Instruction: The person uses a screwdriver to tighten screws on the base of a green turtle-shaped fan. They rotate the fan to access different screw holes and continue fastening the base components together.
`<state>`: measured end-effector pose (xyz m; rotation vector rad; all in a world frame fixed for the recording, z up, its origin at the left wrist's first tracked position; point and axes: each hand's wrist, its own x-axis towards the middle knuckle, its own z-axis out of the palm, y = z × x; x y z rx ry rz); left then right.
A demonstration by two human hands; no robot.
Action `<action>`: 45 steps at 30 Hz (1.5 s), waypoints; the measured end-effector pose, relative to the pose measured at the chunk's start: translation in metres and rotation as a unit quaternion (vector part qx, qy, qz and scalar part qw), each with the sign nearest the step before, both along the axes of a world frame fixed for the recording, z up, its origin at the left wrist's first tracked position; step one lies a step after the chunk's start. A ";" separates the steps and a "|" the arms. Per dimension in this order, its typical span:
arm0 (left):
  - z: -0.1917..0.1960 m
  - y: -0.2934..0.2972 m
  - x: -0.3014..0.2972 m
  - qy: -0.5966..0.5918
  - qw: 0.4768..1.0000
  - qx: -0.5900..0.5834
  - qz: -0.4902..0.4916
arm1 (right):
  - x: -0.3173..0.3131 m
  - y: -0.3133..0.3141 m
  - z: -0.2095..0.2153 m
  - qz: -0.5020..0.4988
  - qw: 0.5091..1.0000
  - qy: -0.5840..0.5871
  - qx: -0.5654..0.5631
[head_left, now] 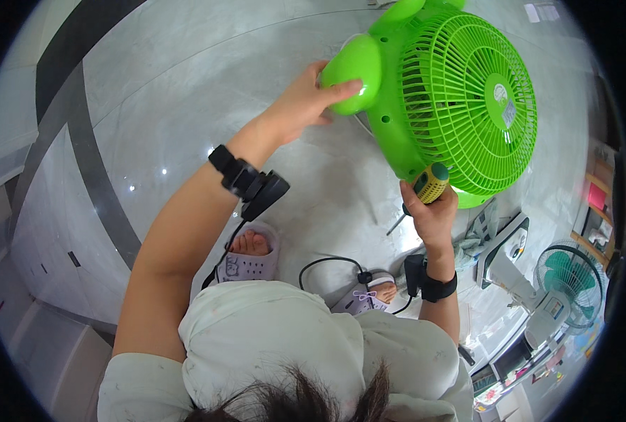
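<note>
A bright green fan (460, 105) with a round slatted grille lies on the floor, grille facing up. Rounded green lobes stick out along its rim. My left hand (309, 102) is closed around one of these lobes (361, 67), with the thumb on top and the other fingers partly hidden. By the fan's near edge, my right hand (434, 214) grips a screwdriver (431, 181) by its yellow and green handle. Its thin metal shaft points down and to the left, away from the fan. Small dark holes show in the green rim beside the lobe.
The shiny grey tiled floor (200, 84) has dark stripes at left. At right stand a floor fan (570, 278) with green blades and its white base (503, 250); a crumpled cloth (473, 238) lies nearby. A black cable (327, 260) loops near my lilac clogs (253, 264).
</note>
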<state>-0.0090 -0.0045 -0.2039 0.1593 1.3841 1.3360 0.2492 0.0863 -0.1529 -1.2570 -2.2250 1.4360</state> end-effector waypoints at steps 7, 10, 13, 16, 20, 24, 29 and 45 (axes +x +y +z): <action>0.038 0.035 0.010 0.024 0.999 0.025 0.017 | 0.005 0.000 0.008 -0.040 0.999 0.001 -0.013; 0.053 0.033 0.025 0.065 0.998 0.002 0.014 | 0.013 0.001 0.024 -0.108 0.991 0.050 -0.061; 0.061 0.038 0.024 -0.003 1.000 0.018 0.020 | 0.020 -0.003 0.037 -0.115 0.990 0.080 -0.015; 0.067 0.032 0.034 -0.008 1.000 -0.022 0.018 | 0.027 -0.010 0.051 -0.115 0.989 0.078 -0.047; 0.066 0.014 0.059 -0.025 0.998 -0.047 0.012 | 0.034 -0.019 0.066 -0.147 0.976 0.138 -0.083; 0.053 0.007 0.060 -0.027 1.000 -0.011 0.005 | 0.030 -0.013 0.084 -0.158 0.948 0.274 0.025; 0.050 -0.002 0.065 -0.124 0.990 0.021 0.056 | 0.011 0.013 0.113 -0.246 0.885 0.386 0.091; 0.012 -0.003 0.059 -0.399 0.913 0.084 0.020 | -0.085 0.035 0.132 0.276 0.930 0.205 0.130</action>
